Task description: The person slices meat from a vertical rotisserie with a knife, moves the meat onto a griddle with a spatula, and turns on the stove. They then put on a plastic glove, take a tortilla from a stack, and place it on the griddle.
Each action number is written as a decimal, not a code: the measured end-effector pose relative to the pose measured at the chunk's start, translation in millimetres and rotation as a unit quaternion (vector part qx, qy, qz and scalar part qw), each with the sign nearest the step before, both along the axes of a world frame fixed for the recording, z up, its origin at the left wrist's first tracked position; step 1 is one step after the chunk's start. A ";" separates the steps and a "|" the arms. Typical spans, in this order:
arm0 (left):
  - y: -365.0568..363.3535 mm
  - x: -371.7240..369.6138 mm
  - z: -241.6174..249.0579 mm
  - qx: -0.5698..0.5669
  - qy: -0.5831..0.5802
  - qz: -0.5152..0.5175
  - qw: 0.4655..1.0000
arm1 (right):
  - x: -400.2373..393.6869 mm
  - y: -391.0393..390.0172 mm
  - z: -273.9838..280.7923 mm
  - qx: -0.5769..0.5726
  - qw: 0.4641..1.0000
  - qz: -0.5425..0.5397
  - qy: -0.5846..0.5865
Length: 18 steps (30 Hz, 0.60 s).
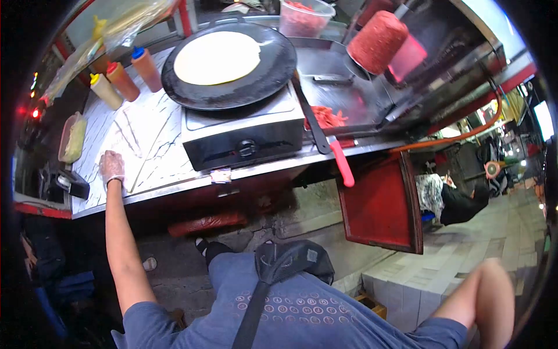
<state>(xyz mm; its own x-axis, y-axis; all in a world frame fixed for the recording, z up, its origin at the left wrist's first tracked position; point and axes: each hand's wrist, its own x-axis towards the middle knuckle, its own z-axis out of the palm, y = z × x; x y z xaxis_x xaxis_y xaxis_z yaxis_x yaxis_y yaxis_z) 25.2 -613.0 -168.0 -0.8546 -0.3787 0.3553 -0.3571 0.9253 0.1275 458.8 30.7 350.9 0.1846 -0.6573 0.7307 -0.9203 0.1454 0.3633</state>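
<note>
My left hand [111, 167], in a clear plastic glove, is at the left end of the counter, over the edge of a white sheet [129, 136]; its fingers look bent, and whether they pinch anything is too small to tell. Of my right arm only the bent elbow shows at the lower right; the hand is out of view. A pale round flatbread [217, 57] lies on the black griddle [226, 102] above the stove [243, 139]. Three squeeze bottles, one yellow-capped [106, 92] and one red-capped [123, 82] and one blue-capped [146, 70], stand beside it.
A knife with a pink handle [342, 163] overhangs the counter's front edge, near a black utensil [313, 119]. Shredded red meat [327, 117] lies in the metal tray [360, 96] under a large meat cone [379, 41]. A tub [74, 138] stands far left; a red door [381, 203] hangs below.
</note>
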 end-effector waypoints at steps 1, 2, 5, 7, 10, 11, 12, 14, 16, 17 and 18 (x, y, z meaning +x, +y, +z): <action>1.2 -2.8 -0.7 -0.007 -0.009 0.003 1.000 | -11.7 12.6 -8.6 -0.037 0.999 0.028 -0.023; 2.8 -4.2 -1.4 -0.003 -0.005 0.017 1.000 | -23.3 27.9 -22.6 -0.078 0.993 0.062 -0.062; 16.4 -2.3 7.6 -0.078 -0.046 0.055 0.994 | -142.5 45.9 -177.4 -0.353 0.898 -0.086 -0.248; 19.0 -3.7 7.4 -0.106 -0.060 0.057 0.991 | -193.6 1.9 -255.9 -0.337 0.844 -0.208 -0.361; 11.8 -8.3 -3.0 -0.120 -0.071 0.054 0.989 | -221.1 -67.0 -307.6 -0.166 0.810 -0.151 -0.542; 22.3 -2.0 15.3 -0.092 -0.100 0.059 0.989 | -231.1 -92.0 -313.1 -0.110 0.814 -0.123 -0.557; 36.2 3.4 32.6 -0.062 -0.131 0.060 0.988 | -238.8 -118.8 -317.0 -0.055 0.813 -0.099 -0.570; 37.9 6.7 35.5 -0.076 -0.138 0.046 0.986 | -254.7 -170.1 -327.3 0.012 0.808 -0.063 -0.585; 35.0 9.2 21.8 -0.107 -0.032 0.026 0.993 | -278.4 -225.3 -337.3 0.078 0.823 -0.059 -0.560; 36.0 11.9 25.5 -0.080 -0.036 0.032 0.996 | -292.7 -254.8 -350.6 0.082 0.838 -0.075 -0.534; 39.2 13.3 30.1 -0.054 -0.041 0.035 0.997 | -308.9 -285.2 -366.1 0.083 0.852 -0.094 -0.509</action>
